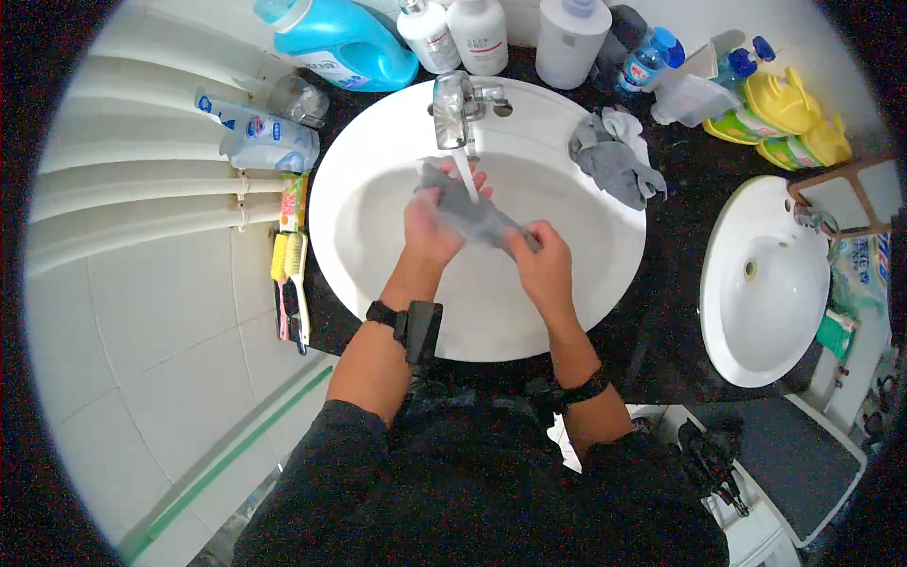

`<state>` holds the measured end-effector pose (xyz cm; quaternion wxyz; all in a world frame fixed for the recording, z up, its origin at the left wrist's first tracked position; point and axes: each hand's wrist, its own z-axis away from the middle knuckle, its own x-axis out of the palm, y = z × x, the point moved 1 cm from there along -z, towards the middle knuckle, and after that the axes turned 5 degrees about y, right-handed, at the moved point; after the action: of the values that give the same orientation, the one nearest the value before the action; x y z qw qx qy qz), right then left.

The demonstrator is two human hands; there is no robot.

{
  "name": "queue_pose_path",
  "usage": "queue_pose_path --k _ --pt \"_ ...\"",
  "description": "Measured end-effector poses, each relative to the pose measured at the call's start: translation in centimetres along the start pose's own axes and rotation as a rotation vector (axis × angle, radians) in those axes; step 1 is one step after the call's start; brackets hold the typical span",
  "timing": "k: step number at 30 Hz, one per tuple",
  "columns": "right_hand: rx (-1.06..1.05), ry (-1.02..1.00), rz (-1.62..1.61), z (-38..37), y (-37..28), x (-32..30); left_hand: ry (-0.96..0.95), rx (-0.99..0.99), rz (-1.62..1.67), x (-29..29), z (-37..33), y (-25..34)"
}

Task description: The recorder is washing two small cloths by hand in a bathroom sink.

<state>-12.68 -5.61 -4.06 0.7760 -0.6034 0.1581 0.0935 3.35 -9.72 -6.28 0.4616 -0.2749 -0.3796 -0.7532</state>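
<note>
A grey sock is stretched between my two hands over the white washbasin. My left hand has its fingers curled around the far left part of the sock. With fingers and thumb, my right hand pinches the other end, lower and to the right. From the chrome tap a stream of water falls onto the sock beside my left fingers. Several more grey socks lie bunched on the basin's right rim, one of them lighter. The fabric between my hands is slightly blurred.
Behind the basin stand a blue detergent jug, white pump bottles and, farther right, yellow bottles. Two brushes lie at the left edge. A second, smaller washbasin is at right. A pleated white curtain hangs at left.
</note>
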Motion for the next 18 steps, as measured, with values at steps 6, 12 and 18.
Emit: queue_pose_path --k 6,12,18 --pt "-0.193 0.059 -0.006 -0.3 -1.0 2.2 -0.008 -0.097 -0.081 0.1 0.8 -1.1" --pt "-0.361 0.369 0.215 -4.3 -1.7 5.5 -0.019 -0.184 -0.114 0.2 1.6 -3.8" --pt "-0.330 -0.164 0.445 -3.9 -2.0 7.0 0.173 -0.133 -0.425 0.2 1.7 -0.7"
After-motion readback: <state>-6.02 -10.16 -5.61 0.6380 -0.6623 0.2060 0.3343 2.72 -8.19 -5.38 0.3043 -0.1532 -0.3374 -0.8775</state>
